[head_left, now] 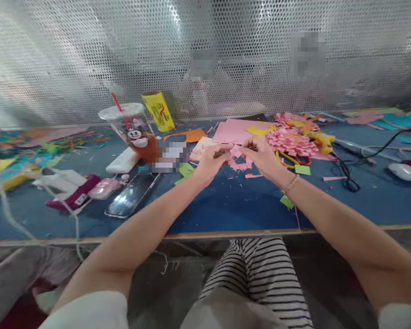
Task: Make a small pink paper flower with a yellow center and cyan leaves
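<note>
A small ring of fringed pink paper [240, 166] is held just above the blue tabletop, between my two hands. My left hand [211, 162] pinches its left side with fingers closed. On the upper right side of the ring, my right hand [259, 154] has thumb and fingertips pressed together on the paper. Behind the hands lies a sheet of pink paper [231, 131], with a yellow scrap [259, 130] across it. Right of my right hand is a heap of fringed pink paper [292, 140]. Yellow-and-red-handled scissors [287, 160] lie in front of the heap.
At left stand a plastic cup with a dark orange drink [140, 137] and a yellow can [159, 111]. A phone [132, 195] and a purple tissue pack [73, 194] lie nearer the edge. A black cable [373, 155] crosses the right. A perforated metal panel [246, 55] rises behind.
</note>
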The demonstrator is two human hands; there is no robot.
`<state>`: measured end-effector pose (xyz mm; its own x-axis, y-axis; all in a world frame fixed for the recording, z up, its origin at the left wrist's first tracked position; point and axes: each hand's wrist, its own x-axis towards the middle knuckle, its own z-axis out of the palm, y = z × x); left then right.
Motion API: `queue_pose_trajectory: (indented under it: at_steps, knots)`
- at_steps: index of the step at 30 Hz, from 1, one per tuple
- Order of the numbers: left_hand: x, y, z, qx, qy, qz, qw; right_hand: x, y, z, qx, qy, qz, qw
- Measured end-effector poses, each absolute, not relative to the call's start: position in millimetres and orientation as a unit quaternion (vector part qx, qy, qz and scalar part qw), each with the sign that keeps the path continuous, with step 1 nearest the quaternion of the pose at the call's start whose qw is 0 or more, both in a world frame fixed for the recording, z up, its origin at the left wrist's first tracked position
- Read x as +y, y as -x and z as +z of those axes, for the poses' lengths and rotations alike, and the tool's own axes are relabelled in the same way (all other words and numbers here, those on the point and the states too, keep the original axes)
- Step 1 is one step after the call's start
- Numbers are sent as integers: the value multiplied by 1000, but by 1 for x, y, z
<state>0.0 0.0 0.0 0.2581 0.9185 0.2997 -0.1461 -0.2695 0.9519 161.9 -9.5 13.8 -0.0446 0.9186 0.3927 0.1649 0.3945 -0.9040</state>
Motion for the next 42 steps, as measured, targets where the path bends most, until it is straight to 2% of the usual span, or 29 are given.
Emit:
queue_pose_trajectory:
  at_steps: [11, 33, 42]
  knots:
    - [-3, 0, 3, 343, -598, 529, 496, -12, -161, 16, -641, 430, 335, 540]
    - [-7, -2, 7, 329, -559, 529, 548, -12, -161, 16, -635, 423, 354, 542]
    - [-1, 0, 1, 338, -608, 537, 477, -12, -161, 13, -634, 396, 386, 540]
